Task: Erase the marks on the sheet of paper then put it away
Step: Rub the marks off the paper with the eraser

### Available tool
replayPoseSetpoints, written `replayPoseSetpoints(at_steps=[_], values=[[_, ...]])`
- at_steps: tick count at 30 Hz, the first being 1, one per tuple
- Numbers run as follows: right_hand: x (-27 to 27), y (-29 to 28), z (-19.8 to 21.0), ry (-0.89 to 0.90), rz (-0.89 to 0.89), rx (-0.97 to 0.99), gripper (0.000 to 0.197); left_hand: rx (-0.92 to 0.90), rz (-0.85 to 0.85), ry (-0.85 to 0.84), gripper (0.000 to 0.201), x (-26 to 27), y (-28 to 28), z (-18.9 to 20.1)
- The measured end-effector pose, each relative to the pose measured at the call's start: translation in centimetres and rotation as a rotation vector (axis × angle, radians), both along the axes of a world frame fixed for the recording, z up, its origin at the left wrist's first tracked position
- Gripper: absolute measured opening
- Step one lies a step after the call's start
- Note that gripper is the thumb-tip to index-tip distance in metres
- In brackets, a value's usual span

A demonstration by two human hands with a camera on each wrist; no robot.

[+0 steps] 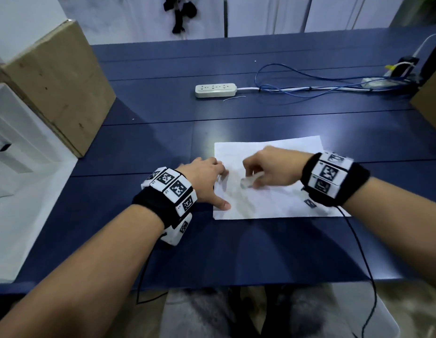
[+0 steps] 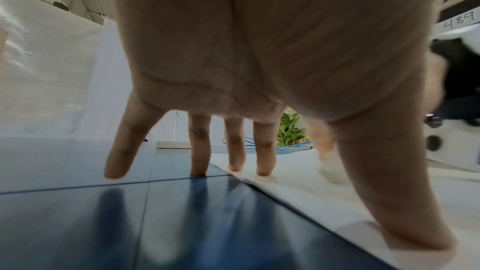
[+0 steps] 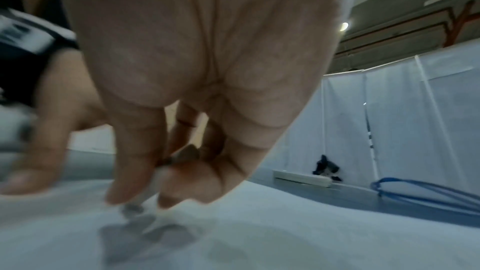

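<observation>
A white sheet of paper (image 1: 280, 198) lies flat on the blue table, near the front edge. Faint grey smudged marks (image 1: 239, 201) run down its left part. My left hand (image 1: 207, 181) is spread open, its straight fingers (image 2: 263, 163) and thumb pressing the sheet's left edge (image 2: 298, 198) down. My right hand (image 1: 268, 167) hovers over the middle of the sheet and pinches a small white eraser (image 1: 248, 182), blurred, whose tip (image 3: 133, 209) touches the paper (image 3: 285, 233) beside grey marks (image 3: 145, 235).
A white power strip (image 1: 215, 90) with white and blue cables (image 1: 309, 87) lies at the back of the table (image 1: 148, 142). A cardboard box (image 1: 58, 86) stands at the left edge, another box corner (image 1: 429, 98) at the right. Black wires trail from both wristbands over the front edge.
</observation>
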State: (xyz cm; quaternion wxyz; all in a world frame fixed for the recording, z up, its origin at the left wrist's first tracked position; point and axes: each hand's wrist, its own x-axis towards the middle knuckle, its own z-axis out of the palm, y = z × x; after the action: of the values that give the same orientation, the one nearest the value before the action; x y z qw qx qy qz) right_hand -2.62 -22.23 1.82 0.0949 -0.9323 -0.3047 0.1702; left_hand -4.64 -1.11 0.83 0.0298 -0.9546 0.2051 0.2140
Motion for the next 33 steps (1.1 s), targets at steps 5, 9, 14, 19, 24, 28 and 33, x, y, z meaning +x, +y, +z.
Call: replayPoseSetpoints(at_steps=[5, 9, 14, 19, 24, 28, 33], values=[[-2.2, 0.4, -0.1, 0.239, 0.152, -0.029, 0.019, 0.100, -0.096, -0.095, 0.090, 0.3, -0.5, 0.0], [0.7, 0.4, 0.4, -0.012, -0.111, -0.008, 0.018, 0.087, -0.098, -0.082, 0.085, 0.6, -0.9, 0.2], [-1.2, 0.0, 0.1, 0.099, 0.055, -0.020, 0.015, 0.052, -0.105, -0.062, 0.080, 0.8, -0.7, -0.1], [-0.7, 0.6, 0.2, 0.121, 0.074, -0.050, 0.017, 0.050, -0.109, -0.055, 0.089, 1.1, -0.8, -0.4], [1.9, -0.1, -0.2, -0.039, -0.152, 0.001, 0.020, 0.024, -0.078, -0.057, 0.087, 0.9, -0.8, -0.3], [-1.3, -0.2, -0.1, 0.209, 0.091, -0.017, 0.019, -0.008, -0.062, -0.040, 0.092, 0.9, -0.6, -0.4], [0.3, 0.2, 0.0, 0.069, 0.005, -0.043, 0.018, -0.033, -0.047, -0.030, 0.094, 0.9, -0.6, -0.3]])
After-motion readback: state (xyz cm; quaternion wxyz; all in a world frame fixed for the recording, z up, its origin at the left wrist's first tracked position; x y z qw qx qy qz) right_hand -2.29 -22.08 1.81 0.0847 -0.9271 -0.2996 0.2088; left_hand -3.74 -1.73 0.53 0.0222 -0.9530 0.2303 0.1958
